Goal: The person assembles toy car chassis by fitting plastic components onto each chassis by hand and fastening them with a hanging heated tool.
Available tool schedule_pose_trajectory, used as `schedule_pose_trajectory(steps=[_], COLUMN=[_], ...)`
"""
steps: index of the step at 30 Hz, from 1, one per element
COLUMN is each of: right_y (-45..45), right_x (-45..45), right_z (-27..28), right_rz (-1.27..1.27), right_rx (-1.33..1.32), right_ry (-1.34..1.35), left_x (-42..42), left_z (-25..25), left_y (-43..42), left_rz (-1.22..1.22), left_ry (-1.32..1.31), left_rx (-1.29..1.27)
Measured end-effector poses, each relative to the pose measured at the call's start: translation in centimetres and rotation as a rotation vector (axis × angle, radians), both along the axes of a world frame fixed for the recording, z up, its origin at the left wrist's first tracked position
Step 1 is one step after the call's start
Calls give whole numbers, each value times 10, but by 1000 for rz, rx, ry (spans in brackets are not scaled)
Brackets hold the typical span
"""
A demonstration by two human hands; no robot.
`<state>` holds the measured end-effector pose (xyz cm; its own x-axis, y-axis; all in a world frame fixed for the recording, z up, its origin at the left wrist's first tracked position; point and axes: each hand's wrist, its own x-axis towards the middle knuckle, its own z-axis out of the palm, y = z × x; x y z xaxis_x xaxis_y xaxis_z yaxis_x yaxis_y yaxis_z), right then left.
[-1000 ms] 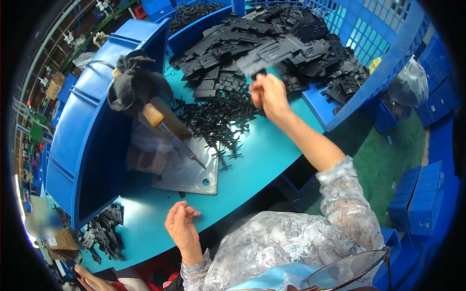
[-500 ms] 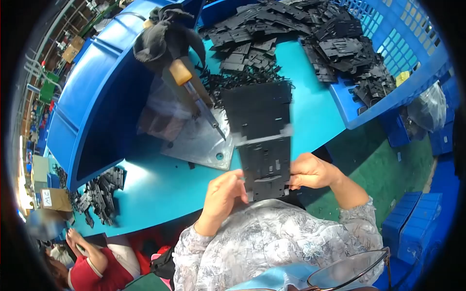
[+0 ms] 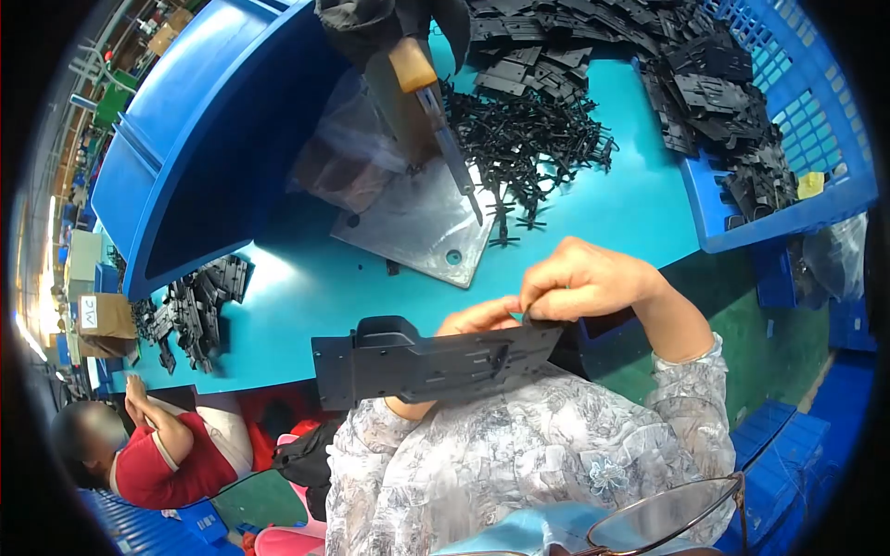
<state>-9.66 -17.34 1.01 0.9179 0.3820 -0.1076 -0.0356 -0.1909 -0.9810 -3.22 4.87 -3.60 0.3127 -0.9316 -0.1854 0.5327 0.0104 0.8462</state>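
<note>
One teal table (image 3: 640,204) spans the middle. A blue bin (image 3: 213,120) stands toward 10 o'clock, a blue basket (image 3: 788,222) toward 2, and a seated co-worker (image 3: 176,454) is at 8. The black panel (image 3: 436,366), raised above the wearer's lap, lies toward 6 o'clock. A metal plate (image 3: 417,232) rests on the table toward 12, and a heap of thin black pieces (image 3: 528,139) sits toward 1. The right hand (image 3: 584,278) closes thumb and forefinger together at the panel's 2 o'clock corner; what they pinch is too small to tell. The left hand (image 3: 477,318) is partly hidden behind the panel, fingertips beside the right thumb; their grip cannot be told.
</note>
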Motion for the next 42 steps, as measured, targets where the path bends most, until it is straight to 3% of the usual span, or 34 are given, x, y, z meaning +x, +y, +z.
schedule_pose_trajectory(steps=[2,3,4,6,12,18,21,25,31,34,35,38,40,42], right_y=[5,6,6,6,1,-1,-5,-7,-1,3,5,10,10,12], right_x=[4,8,11,15,24,25,28,32,35,32,31,27,20,12], right_z=[0,-4,-8,-13,-18,-15,-16,-18,-23,-29,-28,-25,-27,-29], right_rz=[-147,-208,-218,-235,-150,-70,30,126,94,-51,-134,-352,-450,-445], right_rx=[81,98,114,147,148,136,109,93,158,193,211,289,381,404], right_ry=[207,211,227,262,226,241,220,206,309,331,324,301,290,292], left_x=[-8,-5,-5,-3,-10,-11,-2,5,6,5,1,-4,11,21], left_z=[-14,-20,-15,-23,-1,-21,-22,-14,-56,-75,-44,-23,-8,-7], left_y=[-2,-10,-12,-8,-22,-8,-6,-8,-7,-4,-6,-4,-13,-11], left_rz=[137,138,171,169,328,340,103,-6,-89,-86,46,248,147,140], left_ry=[-74,289,177,331,119,20,258,410,522,547,533,-17,806,1113], left_rx=[-132,-119,86,4,-79,-195,-190,-173,-191,-188,-183,-162,-202,-136])
